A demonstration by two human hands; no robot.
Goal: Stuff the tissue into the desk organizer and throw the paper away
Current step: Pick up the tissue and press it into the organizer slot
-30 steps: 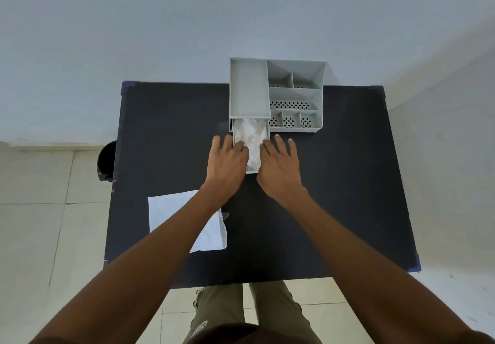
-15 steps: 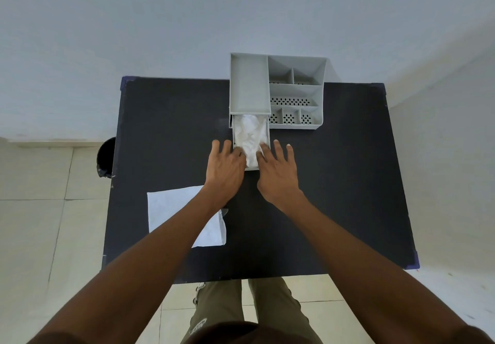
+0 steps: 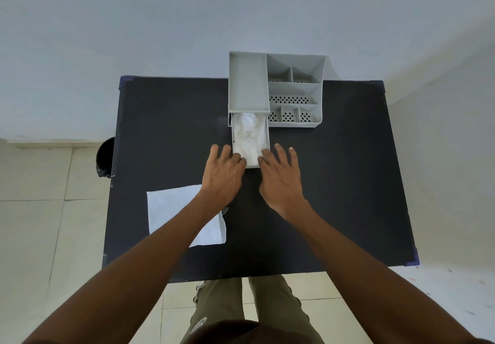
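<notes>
A grey desk organizer [image 3: 249,81] stands at the far middle of the black table [image 3: 348,183]. Its drawer [image 3: 267,136] is pulled out toward me and holds crumpled white tissue [image 3: 249,134]. My left hand [image 3: 223,175] lies flat at the drawer's front left corner, and my right hand [image 3: 280,180] at its front right corner. On both hands the fingers are spread and the thumbs touch the drawer's front end. A flat white paper [image 3: 171,207] lies on the table's near left, partly under my left forearm.
A black bin [image 3: 105,157] stands on the tiled floor by the table's left edge. The organizer's right half has several small compartments [image 3: 293,97] with perforated bottoms. A white wall rises behind the table.
Both hands stay at the drawer's front end, and the drawer sticks out about as far as before. The view has shifted slightly.
</notes>
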